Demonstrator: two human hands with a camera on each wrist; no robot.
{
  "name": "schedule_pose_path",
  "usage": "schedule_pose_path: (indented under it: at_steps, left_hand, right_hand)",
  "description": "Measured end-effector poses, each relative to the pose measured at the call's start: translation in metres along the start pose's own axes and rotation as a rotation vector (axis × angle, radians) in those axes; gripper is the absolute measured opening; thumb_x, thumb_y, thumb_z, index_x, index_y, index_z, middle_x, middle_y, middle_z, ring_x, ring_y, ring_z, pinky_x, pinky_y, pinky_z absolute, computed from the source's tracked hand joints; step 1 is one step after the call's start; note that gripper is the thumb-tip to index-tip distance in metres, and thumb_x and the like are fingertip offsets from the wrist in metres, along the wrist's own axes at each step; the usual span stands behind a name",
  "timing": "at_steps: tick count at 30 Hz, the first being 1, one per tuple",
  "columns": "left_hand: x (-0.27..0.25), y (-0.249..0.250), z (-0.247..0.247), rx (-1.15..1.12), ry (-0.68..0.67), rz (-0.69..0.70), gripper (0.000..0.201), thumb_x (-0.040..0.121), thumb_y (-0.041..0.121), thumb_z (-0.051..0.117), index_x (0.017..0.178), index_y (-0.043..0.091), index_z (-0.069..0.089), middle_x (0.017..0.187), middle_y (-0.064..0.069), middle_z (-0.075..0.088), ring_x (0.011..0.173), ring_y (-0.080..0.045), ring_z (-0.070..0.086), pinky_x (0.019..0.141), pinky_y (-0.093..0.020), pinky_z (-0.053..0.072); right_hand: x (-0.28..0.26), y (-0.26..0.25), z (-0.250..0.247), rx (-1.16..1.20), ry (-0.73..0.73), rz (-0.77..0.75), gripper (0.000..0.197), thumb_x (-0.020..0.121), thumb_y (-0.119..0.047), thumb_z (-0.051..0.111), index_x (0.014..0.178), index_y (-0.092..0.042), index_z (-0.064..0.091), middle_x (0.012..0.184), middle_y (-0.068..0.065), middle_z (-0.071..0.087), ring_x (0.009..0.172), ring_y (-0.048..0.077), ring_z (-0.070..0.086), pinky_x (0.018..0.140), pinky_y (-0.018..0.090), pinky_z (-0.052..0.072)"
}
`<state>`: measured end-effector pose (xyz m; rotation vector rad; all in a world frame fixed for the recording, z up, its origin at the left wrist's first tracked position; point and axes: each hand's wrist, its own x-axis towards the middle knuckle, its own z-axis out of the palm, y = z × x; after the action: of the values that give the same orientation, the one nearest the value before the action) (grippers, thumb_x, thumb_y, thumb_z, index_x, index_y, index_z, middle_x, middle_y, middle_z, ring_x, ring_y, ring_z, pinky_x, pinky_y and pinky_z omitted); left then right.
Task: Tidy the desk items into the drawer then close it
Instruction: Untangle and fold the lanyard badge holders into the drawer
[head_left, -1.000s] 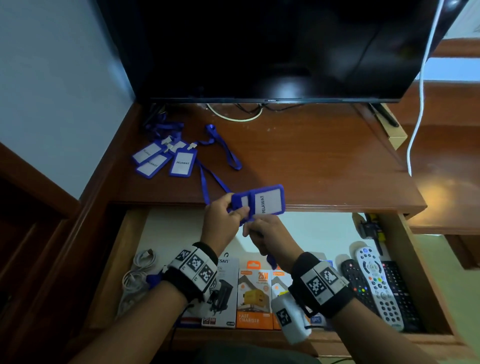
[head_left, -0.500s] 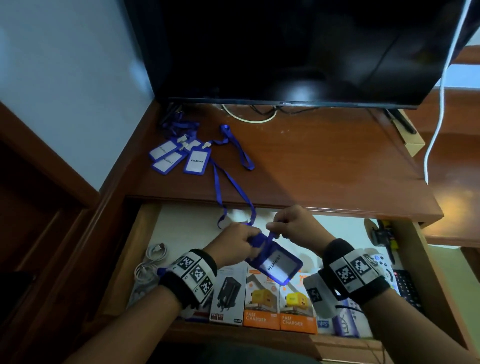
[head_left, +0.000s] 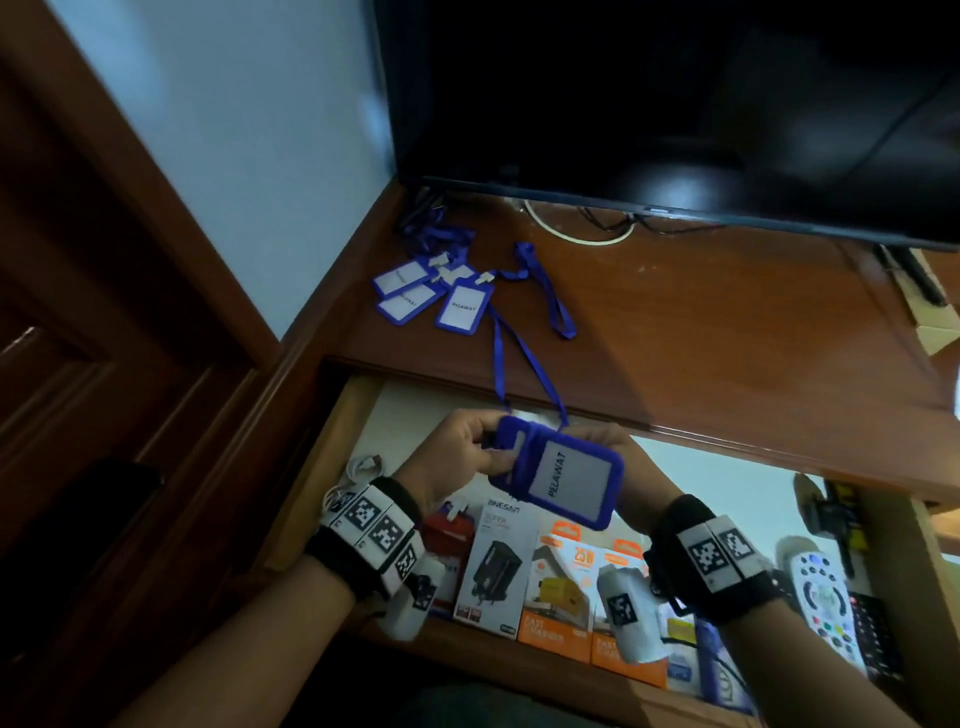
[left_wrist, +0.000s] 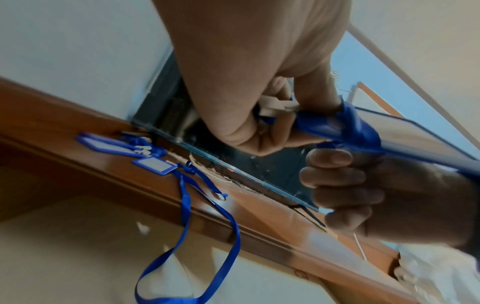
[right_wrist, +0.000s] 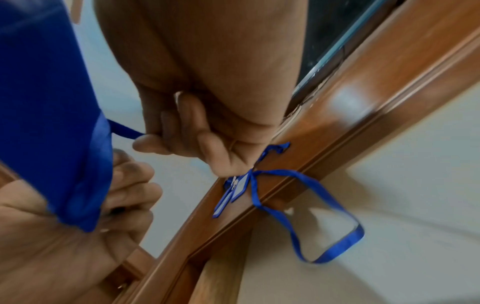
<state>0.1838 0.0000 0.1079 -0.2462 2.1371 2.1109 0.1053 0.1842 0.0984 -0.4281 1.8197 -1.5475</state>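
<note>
Both hands grip badge holder | above open drawer | lanyard crosses desk edge

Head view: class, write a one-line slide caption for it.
Both hands, left hand and right hand, hold a blue PELAWAT badge holder above the open drawer.

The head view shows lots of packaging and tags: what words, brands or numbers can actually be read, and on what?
"PELAWAT": card in the held badge holder, which both hands hold.
"PELAWAT": badge holder on the desk.
"PELAWAT", blurred, likely: second desk badge.
"NESAN", first letter unclear: black-and-white charger box.
"25W": orange charger box.
"FAST CHARGER", blurred, likely: bottom of that orange box.
Remote control buttons: too blurred.
</note>
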Motion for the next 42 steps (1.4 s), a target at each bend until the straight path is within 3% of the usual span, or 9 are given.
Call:
schedule_pose_path:
  at_steps: [5, 9, 19, 24, 28, 30, 32, 38, 42]
  left_hand:
    - [-0.015, -0.008, -0.024, -0.395, 0.167, -0.043, 0.031, 0.081, -0.003, 0.055, 0.110, 0.003, 0.063, 0.093, -0.006, 0.072, 0.091, -0.022, 0.067, 0.082, -0.032, 0.055]
    - [-0.025, -0.016, -0.047, -0.547, 0.204, -0.036, 0.037, 0.076, 0.004, 0.055, 0.112, 0.004, 0.063, 0.100, -0.008, 0.073, 0.096, -0.022, 0.068, 0.082, -0.031, 0.055]
    - [-0.029, -0.035, -0.087, -0.472, 0.360, -0.087, 0.025, 0.085, -0.004, 0.052, 0.103, 0.007, 0.066, 0.101, -0.014, 0.072, 0.098, -0.025, 0.068, 0.082, -0.031, 0.055]
    - [-0.029, -0.056, -0.106, -0.299, 0.352, -0.242, 0.020, 0.087, -0.004, 0.056, 0.097, 0.009, 0.068, 0.097, -0.010, 0.072, 0.096, -0.027, 0.067, 0.087, -0.040, 0.053]
    - [-0.020, -0.078, -0.110, 0.384, 0.169, -0.363, 0.003, 0.084, 0.010, 0.066, 0.081, 0.009, 0.065, 0.085, -0.007, 0.069, 0.084, -0.022, 0.066, 0.081, -0.040, 0.054]
    - [-0.015, -0.081, -0.101, 0.674, -0.007, -0.388, 0.013, 0.085, 0.019, 0.064, 0.088, 0.007, 0.065, 0.092, -0.010, 0.068, 0.088, -0.024, 0.064, 0.078, -0.035, 0.054]
    - [-0.011, -0.084, -0.092, 0.823, -0.174, -0.408, 0.017, 0.082, 0.018, 0.062, 0.093, 0.006, 0.068, 0.096, -0.011, 0.069, 0.090, -0.027, 0.064, 0.076, -0.033, 0.054]
    - [-0.004, -0.079, -0.058, 1.053, -0.447, -0.424, 0.017, 0.083, 0.011, 0.061, 0.069, 0.003, 0.056, 0.087, -0.020, 0.061, 0.088, -0.035, 0.062, 0.068, -0.037, 0.049]
    - [-0.003, -0.083, -0.040, 1.127, -0.504, -0.387, 0.037, 0.087, 0.011, 0.059, 0.056, 0.012, 0.039, 0.066, -0.008, 0.046, 0.081, -0.033, 0.060, 0.065, -0.034, 0.046]
  right_hand:
    - [0.021, -0.005, 0.043, 0.121, -0.003, 0.032, 0.017, 0.082, -0.012, 0.056, 0.066, -0.015, 0.062, 0.054, 0.000, 0.054, 0.051, 0.015, 0.043, 0.048, 0.025, 0.038]
    - [0.034, -0.005, 0.073, 0.156, -0.098, 0.051, 0.014, 0.075, -0.006, 0.045, 0.066, -0.013, 0.052, 0.054, 0.003, 0.037, 0.049, 0.013, 0.027, 0.052, 0.028, 0.029]
    - [0.073, -0.009, 0.100, 0.024, -0.240, 0.122, 0.014, 0.080, -0.009, 0.046, 0.077, -0.009, 0.060, 0.059, 0.008, 0.044, 0.052, 0.015, 0.036, 0.048, 0.023, 0.034]
    - [0.117, -0.005, 0.079, -0.122, -0.014, 0.174, 0.019, 0.089, -0.005, 0.052, 0.080, -0.001, 0.068, 0.067, 0.013, 0.054, 0.058, 0.023, 0.046, 0.052, 0.027, 0.038]
    - [0.169, -0.006, 0.065, -0.161, 0.225, 0.107, 0.005, 0.080, -0.017, 0.065, 0.076, -0.016, 0.062, 0.069, 0.006, 0.057, 0.060, 0.021, 0.051, 0.051, 0.025, 0.044]
    - [0.193, -0.005, 0.061, -0.227, 0.370, 0.078, 0.020, 0.066, -0.028, 0.067, 0.083, -0.019, 0.062, 0.090, 0.012, 0.061, 0.079, 0.028, 0.060, 0.069, 0.034, 0.053]
    - [0.205, -0.006, 0.063, -0.393, 0.440, 0.045, 0.032, 0.072, -0.024, 0.067, 0.102, -0.015, 0.062, 0.119, 0.013, 0.050, 0.106, 0.027, 0.054, 0.091, 0.034, 0.047]
    - [0.223, -0.004, 0.080, -1.006, 0.230, -0.016, 0.075, 0.085, -0.033, 0.063, 0.148, -0.017, 0.026, 0.161, -0.001, 0.004, 0.145, 0.028, 0.010, 0.113, 0.046, 0.021]
    - [0.226, 0.005, 0.079, -1.029, 0.131, 0.064, 0.083, 0.088, -0.046, 0.058, 0.152, -0.021, 0.012, 0.162, -0.007, 0.004, 0.147, 0.026, 0.005, 0.115, 0.054, 0.016]
